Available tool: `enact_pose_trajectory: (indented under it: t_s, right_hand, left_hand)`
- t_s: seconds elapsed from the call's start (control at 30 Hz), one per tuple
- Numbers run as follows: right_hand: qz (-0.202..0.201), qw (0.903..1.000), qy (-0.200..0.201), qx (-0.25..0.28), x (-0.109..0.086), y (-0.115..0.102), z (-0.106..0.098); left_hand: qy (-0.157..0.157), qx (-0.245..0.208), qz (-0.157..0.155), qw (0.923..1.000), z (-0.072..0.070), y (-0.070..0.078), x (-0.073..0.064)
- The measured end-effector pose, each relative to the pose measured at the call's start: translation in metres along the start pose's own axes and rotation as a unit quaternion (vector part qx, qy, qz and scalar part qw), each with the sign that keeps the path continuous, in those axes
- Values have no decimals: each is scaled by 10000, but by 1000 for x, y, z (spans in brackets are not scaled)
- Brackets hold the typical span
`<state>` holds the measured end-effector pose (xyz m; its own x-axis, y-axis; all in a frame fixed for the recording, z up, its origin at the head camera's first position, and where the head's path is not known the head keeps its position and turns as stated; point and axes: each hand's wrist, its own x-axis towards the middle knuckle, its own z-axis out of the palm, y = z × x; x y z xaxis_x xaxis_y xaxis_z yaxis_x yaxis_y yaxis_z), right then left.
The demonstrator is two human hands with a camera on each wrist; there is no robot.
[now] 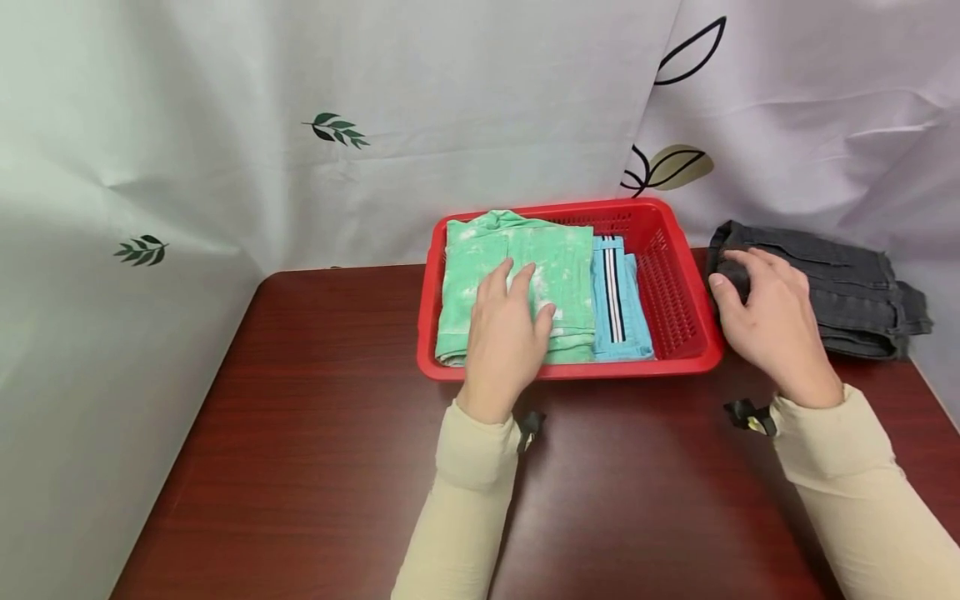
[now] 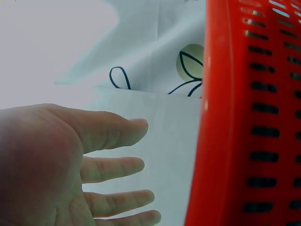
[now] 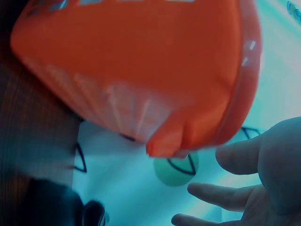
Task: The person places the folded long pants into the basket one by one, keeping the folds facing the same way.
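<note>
A red plastic basket (image 1: 517, 372) with slotted walls stands on the table. In it lie a folded green garment (image 1: 551, 250) with white blotches and, to its right, folded light-blue clothing (image 1: 636, 321) with a black-and-white stripe. My left hand (image 1: 504, 333) is over the green garment, fingers spread and nothing held; in the left wrist view the basket wall (image 2: 216, 117) rises beside it. At the basket's right end, my right hand (image 1: 768, 317) overlaps the near end of folded dark grey jeans (image 1: 847, 292). Its thumb and fingers are apart in the right wrist view, close to the basket rim (image 3: 249, 70).
The dark red-brown wooden table (image 1: 300, 433) extends left and in front of the basket. Behind it hangs a white curtain (image 1: 450, 100) with leaf prints, which also runs down the left side. Small dark devices are strapped at both wrists.
</note>
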<state>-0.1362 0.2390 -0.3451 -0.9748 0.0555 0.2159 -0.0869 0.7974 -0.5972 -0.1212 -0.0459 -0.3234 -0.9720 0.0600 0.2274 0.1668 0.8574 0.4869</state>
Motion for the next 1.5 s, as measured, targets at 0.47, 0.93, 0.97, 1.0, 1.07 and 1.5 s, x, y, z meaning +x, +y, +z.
enact_pose_trajectory:
  t_s: [0.47, 0.93, 0.97, 1.0, 1.07, 1.5]
  right_hand:
    - [723, 9922, -736, -705, 12, 36, 1]
    - [1047, 9839, -1071, -970, 28, 58, -8]
    - [1063, 9831, -1104, -1004, 28, 60, -8]
    - [1072, 9822, -1145, -1038, 28, 61, -8]
    - [1086, 9796, -1268, -1119, 29, 63, -7]
    - [1066, 9735, -1501, -1355, 31, 70, 6]
  left_hand:
    - [-171, 212, 347, 9990, 8, 13, -4]
    - [-79, 453, 1074, 9932, 20, 27, -11]
    - [-94, 468, 1130, 9925, 22, 28, -12]
    - [-114, 486, 1185, 9917, 23, 29, -12]
    - [-163, 521, 1273, 9904, 25, 32, -13]
    - [-308, 619, 1501, 9863, 31, 42, -17]
